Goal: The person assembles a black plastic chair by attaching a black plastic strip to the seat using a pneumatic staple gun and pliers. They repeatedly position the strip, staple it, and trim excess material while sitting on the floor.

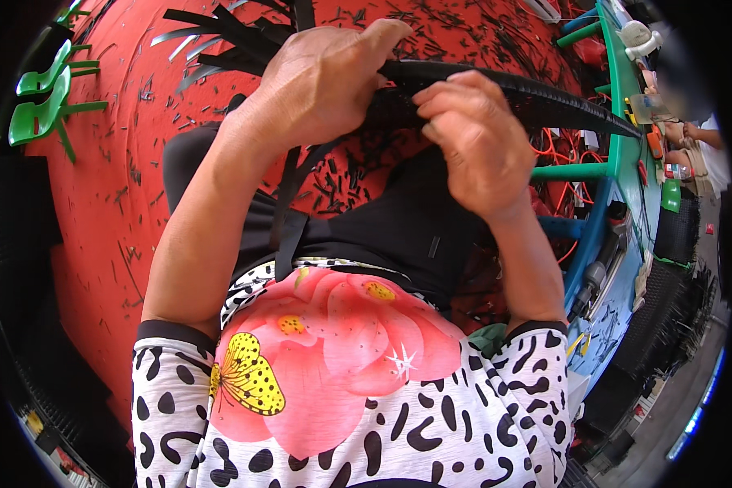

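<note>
My left hand (321,85) is closed around a bundle of flat black strips (248,37), with the thumb side toward the right. Their loose ends fan out past it to the upper left. From beside that hand, a long black band (557,102) with a ridged edge stretches right to the green table edge. My right hand (480,138) is in front of this band, its fingers curled toward the thumb. Whether anything small is pinched there cannot be made out. More black strips (289,199) hang below my left wrist over my black-clad lap.
Black scraps litter the red floor (106,220). Green plastic stools (45,114) stand at the left. To the right is a green-framed table (618,150), with orange cables (557,150) under it and a tool (598,276) nearby. Another person's hand (691,130) shows at far right.
</note>
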Demonstrator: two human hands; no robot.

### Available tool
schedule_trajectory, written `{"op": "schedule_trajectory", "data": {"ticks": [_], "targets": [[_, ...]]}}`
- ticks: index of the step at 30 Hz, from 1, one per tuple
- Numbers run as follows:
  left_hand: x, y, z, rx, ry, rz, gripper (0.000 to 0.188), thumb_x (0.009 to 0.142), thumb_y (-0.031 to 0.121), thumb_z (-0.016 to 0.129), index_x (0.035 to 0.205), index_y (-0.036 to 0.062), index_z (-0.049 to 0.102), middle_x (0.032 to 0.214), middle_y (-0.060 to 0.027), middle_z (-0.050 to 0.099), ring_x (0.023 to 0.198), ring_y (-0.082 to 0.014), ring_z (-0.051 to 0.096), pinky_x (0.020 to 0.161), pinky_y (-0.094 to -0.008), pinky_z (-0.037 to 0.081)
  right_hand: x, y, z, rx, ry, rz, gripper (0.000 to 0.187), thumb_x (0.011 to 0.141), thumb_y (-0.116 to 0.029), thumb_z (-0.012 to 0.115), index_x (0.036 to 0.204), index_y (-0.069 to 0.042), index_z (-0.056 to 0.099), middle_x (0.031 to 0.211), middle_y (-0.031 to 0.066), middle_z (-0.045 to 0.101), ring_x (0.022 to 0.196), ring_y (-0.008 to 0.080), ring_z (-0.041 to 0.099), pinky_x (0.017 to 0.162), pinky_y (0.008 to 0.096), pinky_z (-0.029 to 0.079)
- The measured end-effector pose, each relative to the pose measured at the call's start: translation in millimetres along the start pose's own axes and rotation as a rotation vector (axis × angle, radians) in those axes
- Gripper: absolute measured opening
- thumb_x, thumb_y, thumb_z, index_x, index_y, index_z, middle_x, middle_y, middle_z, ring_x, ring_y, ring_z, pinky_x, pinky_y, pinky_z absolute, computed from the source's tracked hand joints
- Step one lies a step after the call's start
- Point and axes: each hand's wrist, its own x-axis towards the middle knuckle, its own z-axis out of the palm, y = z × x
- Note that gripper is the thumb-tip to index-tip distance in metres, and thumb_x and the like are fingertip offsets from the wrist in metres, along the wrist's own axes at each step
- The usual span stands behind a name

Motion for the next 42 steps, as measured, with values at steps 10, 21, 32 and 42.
{"op": "schedule_trajectory", "data": {"ticks": [10,21,32,42], "targets": [[0.8,5.5,11.1,0.0,0.142,-0.1,0.042,0.075,0.011,0.071,0.11,0.0047,0.047,0.086,-0.0129,0.067,0.079,-0.0338,0.064,0.068,-0.0405,0.049,63.0,48.2,-3.0,0.081,-0.154,0.044,0.013,0.071,0.004,0.067,0.08,-0.002,0.059,0.074,0.0127,0.059,0.068,0.0317,0.06,0.062,0.0353,0.048],[32.5,-19.3,9.0,-0.066,0.256,-0.105,0.038,0.076,0.019,0.071,0.109,0.0049,0.059,0.075,-0.0154,0.064,0.072,-0.0324,0.064,0.062,-0.041,0.049,70.0,71.1,4.8,0.079,0.13,0.443,0.005,0.081,-0.005,0.063,0.08,0.0,0.061,0.071,0.012,0.059,0.063,0.0217,0.06,0.057,0.0319,0.046],[43.7,-35.0,4.8,-0.206,0.073,-0.228,0.026,0.08,0.007,0.062,0.105,0.0008,0.058,0.071,-0.0007,0.049,0.065,-0.0078,0.045,0.062,-0.0218,0.038,-204.7,-27.5,-262.3,-1.152,-0.012,1.512,0.054,0.077,-0.04,0.072,0.113,-0.003,0.056,0.091,0.0149,0.068,0.086,0.0327,0.066,0.077,0.0422,0.051],[39.4,-23.8,0.0,-0.565,0.109,-0.289,0.006,0.078,-0.002,0.061,0.08,0.0003,0.057,0.068,0.0035,0.048,0.064,-0.0034,0.042,0.058,-0.0196,0.034,-265.2,1.5,-300.9,-0.955,-0.296,2.119,0.055,0.066,-0.041,0.078,0.092,0.007,0.068,0.094,0.0239,0.067,0.088,0.0342,0.067,0.078,0.04,0.051]]}}
